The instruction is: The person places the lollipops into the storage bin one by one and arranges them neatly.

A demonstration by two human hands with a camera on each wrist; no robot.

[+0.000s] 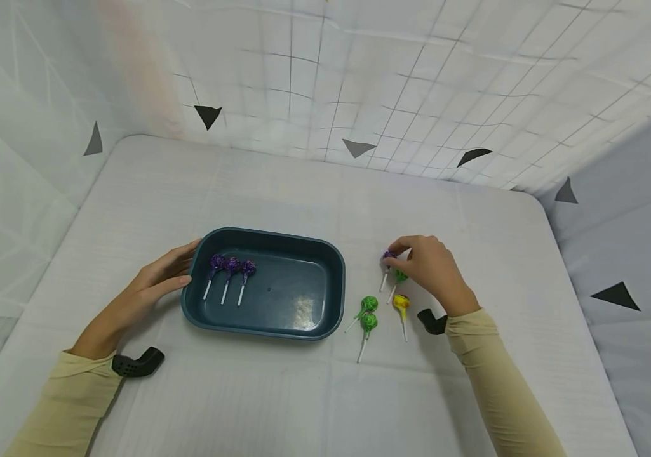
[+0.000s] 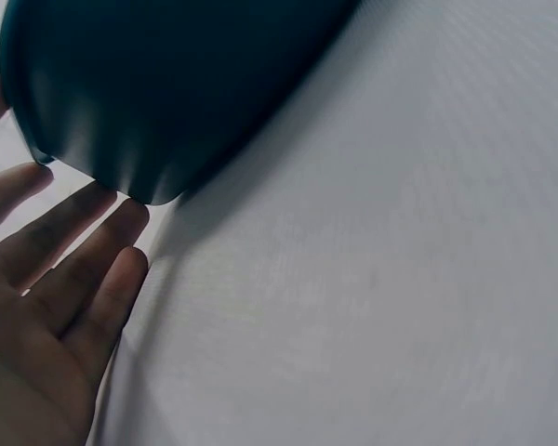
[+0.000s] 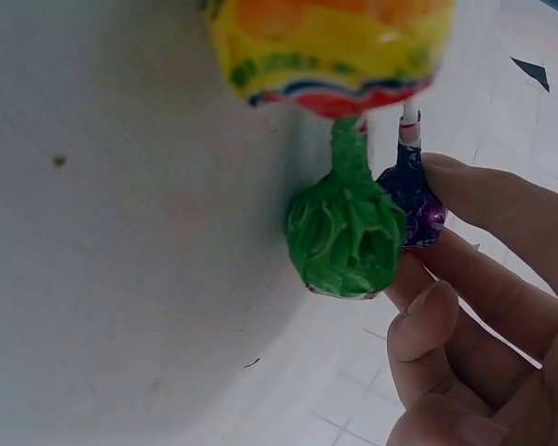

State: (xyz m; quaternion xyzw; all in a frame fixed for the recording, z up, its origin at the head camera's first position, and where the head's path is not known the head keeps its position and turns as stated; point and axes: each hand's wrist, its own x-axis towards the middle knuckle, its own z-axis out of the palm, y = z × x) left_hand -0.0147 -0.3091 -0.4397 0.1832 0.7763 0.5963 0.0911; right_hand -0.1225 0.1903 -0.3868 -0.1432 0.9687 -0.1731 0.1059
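My right hand pinches the wrapped head of a purple lollipop between thumb and fingers, its white stick pointing toward me in the head view. Right beside it lies a green lollipop, partly under the hand in the head view. My left hand rests its fairly straight fingers against the left end of a dark teal tray, thumb near the rim. Inside the tray's left side, three purple lollipops lie in a row with their sticks toward me.
Between the tray and my right forearm lie a yellow lollipop and two green lollipops, one just behind the other. A white cloth covers the table. White patterned sheeting hangs behind it.
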